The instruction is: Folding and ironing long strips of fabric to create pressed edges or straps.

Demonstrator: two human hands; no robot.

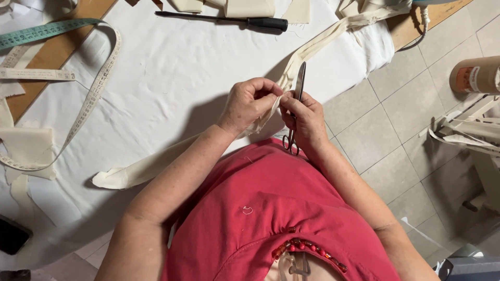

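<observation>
A long cream fabric strip [317, 44] runs from the table's far right down to my hands and on to a loose end [130, 174] at the lower left. My left hand [249, 104] pinches the strip near its middle. My right hand [304, 120] pinches the same spot and also holds small metal scissors [298, 91], blades pointing up and away, handles below my palm. Both hands touch each other above my red top.
The table is covered by a white cloth [177, 73]. Measuring tapes [96, 86] curl at the left beside cream fabric pieces [28, 145]. A black-handled tool [245, 22] lies at the far edge. A cardboard roll [476, 75] and fabric scraps [466, 132] sit over the tiled floor at right.
</observation>
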